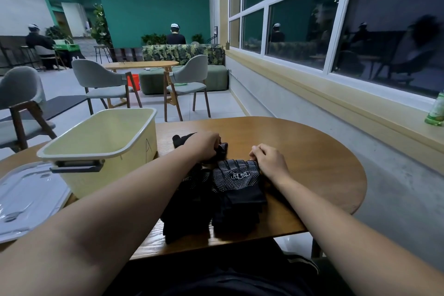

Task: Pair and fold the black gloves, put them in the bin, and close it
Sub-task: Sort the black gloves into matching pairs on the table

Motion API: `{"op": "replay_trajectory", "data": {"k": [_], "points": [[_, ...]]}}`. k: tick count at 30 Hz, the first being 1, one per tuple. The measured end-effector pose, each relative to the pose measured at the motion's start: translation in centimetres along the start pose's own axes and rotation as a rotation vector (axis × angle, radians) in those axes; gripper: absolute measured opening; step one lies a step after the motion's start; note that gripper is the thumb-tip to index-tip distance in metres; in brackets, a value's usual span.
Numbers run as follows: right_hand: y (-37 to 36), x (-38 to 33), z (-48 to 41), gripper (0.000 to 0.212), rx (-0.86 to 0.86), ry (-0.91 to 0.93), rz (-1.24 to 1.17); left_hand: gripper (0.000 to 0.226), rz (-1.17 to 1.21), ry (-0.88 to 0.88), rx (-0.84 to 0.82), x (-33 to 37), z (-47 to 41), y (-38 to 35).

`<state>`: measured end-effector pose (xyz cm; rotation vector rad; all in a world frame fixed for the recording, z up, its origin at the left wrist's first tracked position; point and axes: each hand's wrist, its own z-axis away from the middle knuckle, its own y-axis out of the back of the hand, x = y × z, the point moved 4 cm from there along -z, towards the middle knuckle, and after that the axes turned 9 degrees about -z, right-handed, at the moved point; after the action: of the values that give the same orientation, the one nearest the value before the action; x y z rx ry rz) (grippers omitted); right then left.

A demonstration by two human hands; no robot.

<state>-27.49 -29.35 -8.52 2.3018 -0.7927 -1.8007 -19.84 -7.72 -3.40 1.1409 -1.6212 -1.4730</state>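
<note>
Wooden table, smooth varnished top with visible grain; the far end is rounded and its edge curves from 12 round to 3 o'clock. Bare tabletop lies from 1 to 3 o'clock of the hands, and floor shows beyond the edge. Bin at 10 o'clock: pale yellow plastic, rectangular with rounded corners, grey handle on the near end, open on top. No contents show in the part of its inside that is visible. Lid, clear plastic, lies flat at 9 o'clock, just beside the bin. Dotted stack of black knit gloves with white grip dots and a white logo sits near the front edge. A second stack, plain black, touches it at 9 o'clock, partly under the left forearm. Left hand grips a loose glove, whose fingers stick out at 11 o'clock. Right hand has its fingers curled at the dotted stack's far corner; cannot tell if they pinch it. A green bottle stands on the window sill at 2 o'clock.
</note>
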Motion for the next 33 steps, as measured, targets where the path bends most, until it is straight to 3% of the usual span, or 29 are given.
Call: {"op": "replay_trajectory", "data": {"k": [5,9,13,25,33], "points": [[0.0,-0.1,0.0,0.032,0.001,-0.014,0.002,0.025,-0.011,0.004,-0.085,0.2,0.4,-0.9],[0.0,0.0,0.0,0.032,-0.006,-0.016,-0.012,0.050,-0.071,0.008,-0.062,0.2,0.9,-0.8],[0.0,0.0,0.0,0.032,-0.008,-0.008,-0.008,0.021,-0.019,0.085,-0.023,0.0,1.0,-0.4],[0.0,0.1,0.0,0.033,-0.014,0.002,-0.004,0.018,0.326,0.259,0.206,-2.0,0.9,1.6],[0.1,-0.2,0.1,0.033,-0.023,-0.009,0.010,0.019,0.417,0.293,0.327,-2.4,1.6,3.7]]}}
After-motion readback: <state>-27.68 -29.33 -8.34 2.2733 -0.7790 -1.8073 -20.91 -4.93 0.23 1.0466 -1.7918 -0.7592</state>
